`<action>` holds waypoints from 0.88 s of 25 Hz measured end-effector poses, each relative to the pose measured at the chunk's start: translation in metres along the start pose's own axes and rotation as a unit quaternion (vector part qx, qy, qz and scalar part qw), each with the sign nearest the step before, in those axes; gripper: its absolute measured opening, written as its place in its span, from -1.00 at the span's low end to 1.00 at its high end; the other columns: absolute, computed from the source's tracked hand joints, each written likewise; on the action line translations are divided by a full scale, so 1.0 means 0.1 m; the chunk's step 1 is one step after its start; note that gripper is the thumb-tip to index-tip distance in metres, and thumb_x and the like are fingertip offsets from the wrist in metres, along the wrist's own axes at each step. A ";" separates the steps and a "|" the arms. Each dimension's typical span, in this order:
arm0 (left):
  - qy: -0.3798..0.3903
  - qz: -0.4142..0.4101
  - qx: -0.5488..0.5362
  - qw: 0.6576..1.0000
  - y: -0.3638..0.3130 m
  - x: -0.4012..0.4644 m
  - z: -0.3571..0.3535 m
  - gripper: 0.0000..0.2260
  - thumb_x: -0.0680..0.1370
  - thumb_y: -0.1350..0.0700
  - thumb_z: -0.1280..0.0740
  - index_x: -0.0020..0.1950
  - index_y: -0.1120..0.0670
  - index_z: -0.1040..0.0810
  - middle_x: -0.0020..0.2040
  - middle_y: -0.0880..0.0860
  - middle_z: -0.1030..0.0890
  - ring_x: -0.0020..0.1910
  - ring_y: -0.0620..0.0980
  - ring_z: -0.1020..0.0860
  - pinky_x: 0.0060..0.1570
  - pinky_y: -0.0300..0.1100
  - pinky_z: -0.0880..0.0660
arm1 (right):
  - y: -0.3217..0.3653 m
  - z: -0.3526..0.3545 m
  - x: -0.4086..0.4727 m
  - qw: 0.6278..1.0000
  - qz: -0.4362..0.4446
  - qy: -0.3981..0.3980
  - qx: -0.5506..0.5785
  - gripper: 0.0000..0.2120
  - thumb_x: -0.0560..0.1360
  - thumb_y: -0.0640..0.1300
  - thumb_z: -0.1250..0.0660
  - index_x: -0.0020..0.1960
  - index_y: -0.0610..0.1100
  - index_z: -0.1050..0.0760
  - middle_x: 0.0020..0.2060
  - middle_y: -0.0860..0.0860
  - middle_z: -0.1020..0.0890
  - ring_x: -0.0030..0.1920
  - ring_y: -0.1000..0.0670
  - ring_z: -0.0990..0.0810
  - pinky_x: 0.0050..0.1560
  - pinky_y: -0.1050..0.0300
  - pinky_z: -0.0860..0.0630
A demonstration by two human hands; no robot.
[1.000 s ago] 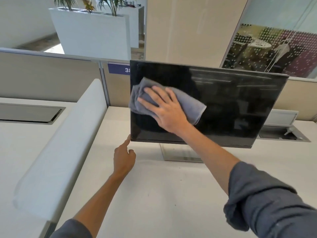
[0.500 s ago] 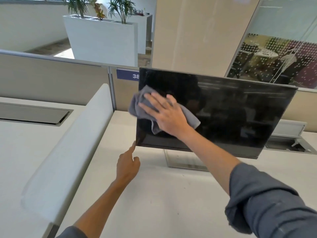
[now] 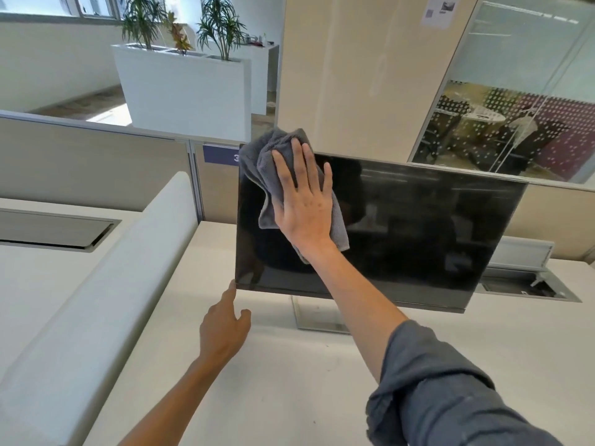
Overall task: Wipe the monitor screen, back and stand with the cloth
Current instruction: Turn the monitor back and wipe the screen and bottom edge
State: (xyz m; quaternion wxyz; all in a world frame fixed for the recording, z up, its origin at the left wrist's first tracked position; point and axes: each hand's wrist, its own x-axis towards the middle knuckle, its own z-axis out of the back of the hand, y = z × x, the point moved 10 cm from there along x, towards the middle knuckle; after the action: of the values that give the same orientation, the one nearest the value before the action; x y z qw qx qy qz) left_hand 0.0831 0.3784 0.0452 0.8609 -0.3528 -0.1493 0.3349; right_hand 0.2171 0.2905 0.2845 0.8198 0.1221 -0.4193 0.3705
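The left hand [image 3: 223, 329] reaches up, forefinger straight and touching the lower left corner of the one monitor [image 3: 418, 233], other fingers loosely curled, holding nothing. The right hand [image 3: 304, 201] presses one grey cloth [image 3: 262, 162] flat-fingered against the screen's upper left, cloth overlapping the top edge. Bare desk [image 3: 289, 381] lies in front of the stand [image 3: 318, 320].

Under my right hand [image 3: 304, 204], soft grey cloth [image 3: 260, 162] of napped, matt weave, against it the monitor screen [image 3: 418, 230] in glossy black, mirror-like, beyond my left hand [image 3: 222, 329] a brushed-metal stand [image 3: 317, 318], below both my hands a smooth matt off-white desk [image 3: 289, 381].
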 end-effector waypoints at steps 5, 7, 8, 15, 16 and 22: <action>-0.033 -0.015 0.031 0.999 -0.18 -0.03 -0.05 -0.28 0.55 0.03 -0.33 0.57 0.09 0.02 0.57 0.07 -0.11 0.51 0.11 -0.20 0.40 0.03 -0.26 | -0.94 0.24 -0.37 0.996 -0.066 -0.029 -0.045 -0.44 0.61 0.10 -0.09 0.55 -0.05 -0.13 0.53 -0.18 -0.15 0.55 -0.14 -0.05 0.49 -0.23 -0.03; -0.050 -0.037 0.049 0.997 -0.32 -0.03 -0.07 -0.19 0.53 0.03 -0.35 0.57 0.11 0.14 0.59 0.07 0.05 0.55 0.09 -0.03 0.47 0.00 -0.14 | -1.36 0.34 -0.52 0.994 -0.084 -0.034 -0.060 -0.45 0.61 0.08 -0.07 0.55 -0.07 -0.13 0.53 -0.19 -0.13 0.55 -0.16 -0.04 0.49 -0.23 -0.03; -0.057 -0.043 0.049 0.996 -0.39 -0.02 -0.07 -0.15 0.52 0.03 -0.37 0.57 0.11 0.18 0.59 0.07 0.09 0.56 0.08 0.01 0.48 0.00 -0.10 | -1.57 0.40 -0.61 0.992 -0.098 -0.042 -0.063 -0.45 0.62 0.07 -0.08 0.55 -0.09 -0.13 0.53 -0.19 -0.13 0.55 -0.17 -0.03 0.49 -0.23 -0.03; -0.162 -0.130 0.059 0.977 -0.92 0.06 0.32 -0.12 0.46 0.18 -0.40 0.57 0.11 0.15 0.58 0.15 0.00 0.53 0.20 -0.10 0.43 0.19 -0.20 | -3.04 0.68 -1.36 0.959 -0.274 -0.074 -0.008 -0.43 0.61 0.00 -0.10 0.55 -0.12 -0.04 0.54 -0.19 -0.09 0.54 -0.18 -0.03 0.48 -0.20 -0.11; -0.182 -0.146 0.061 0.971 -1.05 0.08 0.42 -0.14 0.46 0.18 -0.39 0.57 0.11 0.13 0.58 0.15 0.00 0.53 0.20 -0.08 0.45 0.19 -0.16 | -3.11 0.68 -1.40 0.958 -0.278 -0.072 0.002 -0.43 0.60 -0.02 -0.12 0.55 -0.10 -0.03 0.54 -0.18 -0.09 0.54 -0.18 -0.04 0.48 -0.19 -0.13; -0.272 -0.256 0.148 0.916 -2.19 0.15 0.86 -0.28 0.53 -0.04 -0.17 0.58 0.13 0.11 0.59 0.15 0.11 0.56 0.11 0.14 0.51 0.11 0.13 | -2.21 0.73 -0.91 0.987 -0.135 -0.083 0.027 -0.44 0.56 -0.02 -0.21 0.52 -0.10 -0.16 0.50 -0.15 -0.24 0.46 -0.18 -0.25 0.38 -0.11 -0.25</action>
State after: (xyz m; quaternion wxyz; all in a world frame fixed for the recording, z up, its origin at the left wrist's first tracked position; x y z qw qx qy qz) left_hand 0.1545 0.3166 0.2614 0.8859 -0.0661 -0.4114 0.2039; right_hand 0.2961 0.0538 0.2836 0.8210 0.2299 -0.4557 0.2558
